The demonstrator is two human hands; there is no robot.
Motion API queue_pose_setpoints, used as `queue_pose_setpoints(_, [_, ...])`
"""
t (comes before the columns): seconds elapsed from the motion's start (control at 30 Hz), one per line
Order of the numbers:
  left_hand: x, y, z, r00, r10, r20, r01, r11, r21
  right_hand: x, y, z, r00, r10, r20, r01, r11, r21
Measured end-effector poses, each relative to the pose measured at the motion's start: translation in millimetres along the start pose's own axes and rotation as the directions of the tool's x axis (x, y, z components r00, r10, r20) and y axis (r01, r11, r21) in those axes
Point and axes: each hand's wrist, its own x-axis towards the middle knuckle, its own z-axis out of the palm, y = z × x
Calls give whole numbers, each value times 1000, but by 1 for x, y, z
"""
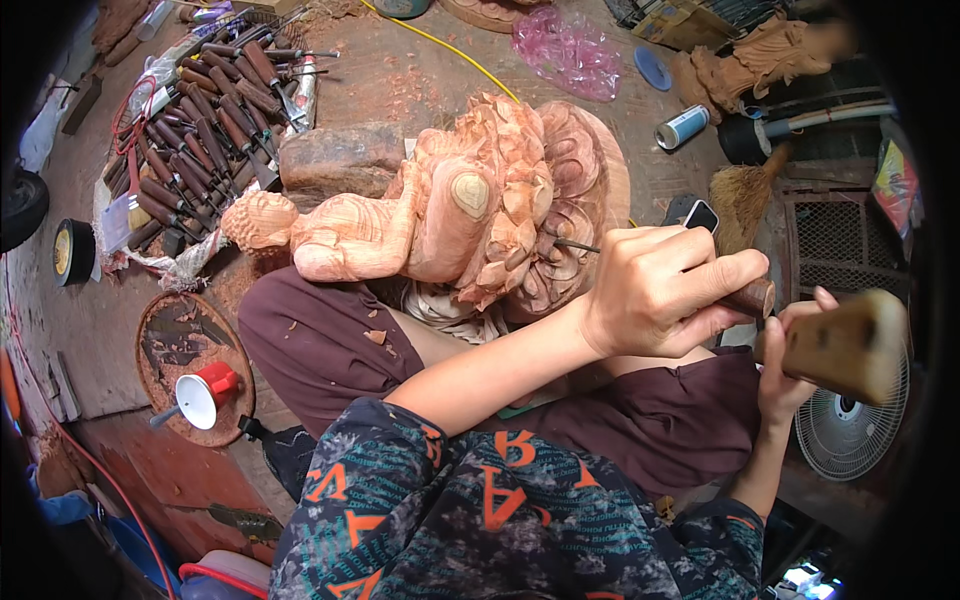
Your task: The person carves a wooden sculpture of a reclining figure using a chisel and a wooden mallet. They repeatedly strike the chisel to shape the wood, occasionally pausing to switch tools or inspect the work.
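A reddish wooden figure carving [355, 235] lies on its side across my lap, head toward the left. Its petalled base [580, 180] is at the right end. My left hand [665, 285] is closed around a carving chisel [752, 298]. The thin dark blade points left, its tip at the base's carved petals; whether it touches the wood I cannot tell. Close to the chisel's butt end, my right hand [785, 365] grips a wooden mallet [845, 348], partly blurred. The mallet's head is raised to the right of the handle, apart from it.
Many wooden-handled chisels [205, 140] lie heaped at the upper left. A wooden block [340, 160] sits behind the carving. A round tray [150, 345] with a red-and-white mug [205, 395] is at left. A fan [850, 430], phone [700, 215], can [683, 128] and brush broom [740, 205] are at right.
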Motion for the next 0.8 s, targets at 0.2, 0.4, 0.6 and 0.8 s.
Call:
queue_pose_setpoints(0.2, [-8, -3, -4, 999, 31, 41, -31, 1000, -3, -3, 2, 2, 996, -36, 82, 38, 999, -24])
queue_pose_setpoints(0.4, [-7, -1, -17, 998, 63, 21, -62, 995, -79, -7, 5, 4, 998, -46, 34, 44, 998, 36])
queue_pose_setpoints(0.6, [-15, -7, -16, 992, 127, 11, -125, 990, -70, -9, 3, 9, 995, -81, -55, 91, 970, 225])
queue_pose_setpoints(0.8, [-25, -15, -15, 981, 191, 12, -190, 978, -87, -16, -4, 14, 997, -61, -53, 66, 995, 80])
